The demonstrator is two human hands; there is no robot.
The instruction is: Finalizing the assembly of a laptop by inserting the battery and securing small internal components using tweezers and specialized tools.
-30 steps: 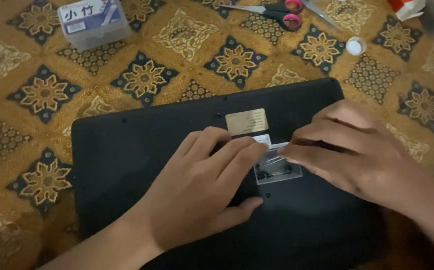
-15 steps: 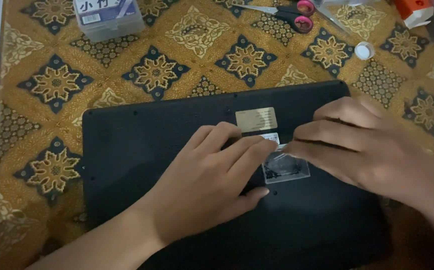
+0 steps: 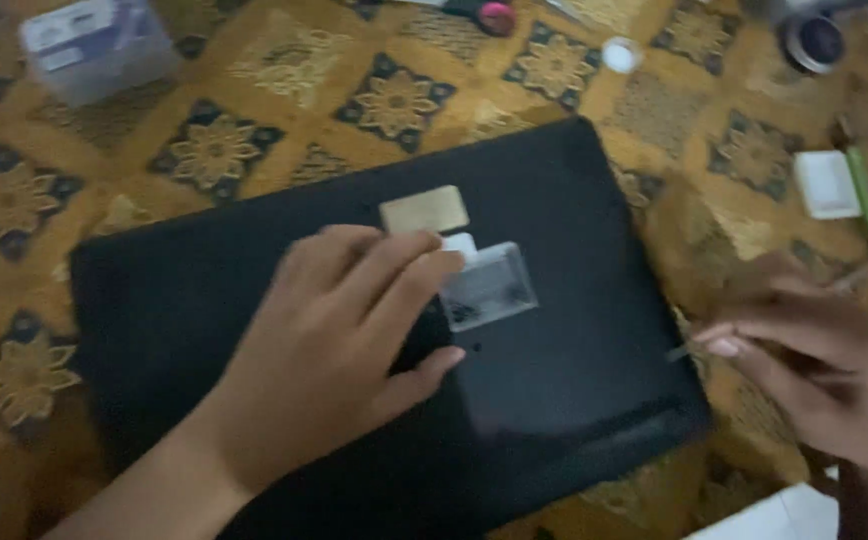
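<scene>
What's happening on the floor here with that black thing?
A person is working on a black laptop lying shut, underside up, on a patterned gold cloth. The left hand lies flat on it, fingertips beside a small grey label and a gold sticker. The right hand is off the laptop's right edge, over the cloth, fingers pinched together; whether it holds anything is too blurred to tell. A clear plastic box sits at the far left, and small odds and ends lie at the far right.

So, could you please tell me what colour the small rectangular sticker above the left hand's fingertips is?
Pale gold or tan; the sticker sits on the black laptop underside, in the head view.
</scene>
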